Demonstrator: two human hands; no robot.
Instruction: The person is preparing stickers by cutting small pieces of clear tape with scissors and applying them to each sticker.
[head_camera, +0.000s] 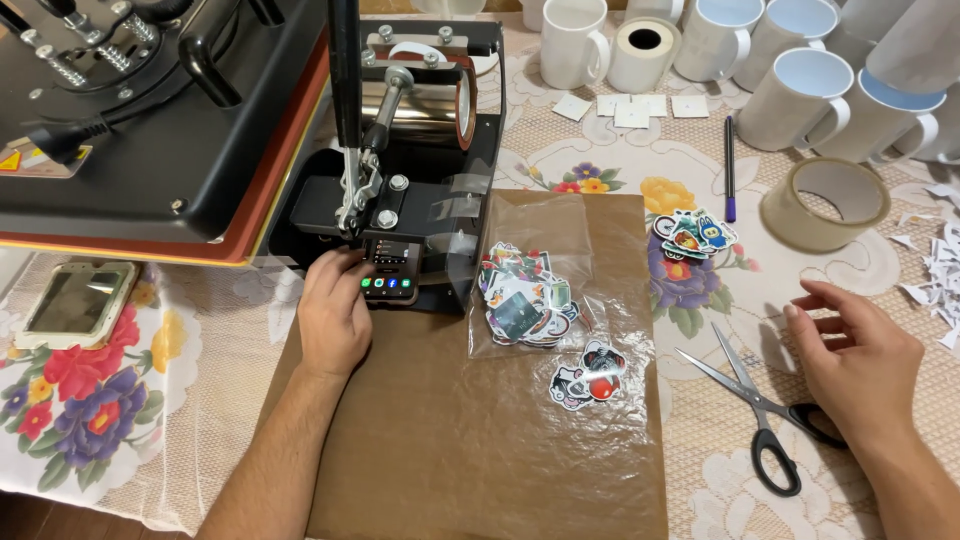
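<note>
My left hand (335, 312) rests fingertips on the black press's small control panel (391, 267); right hand (858, 350), fingers spread, hovers over black-handled scissors (757, 405), blades pointing far-left.

Two bare hands (335, 315), forearms sleeveless, no jewellery

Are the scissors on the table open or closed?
Open: the scissors lie flat with blades spread apart in a V, beside the right hand.

A table (700, 480) under a lace-and-floral cloth (90, 400) fills the view, evenly lit, dark floor (40, 515) at the corner.
</note>
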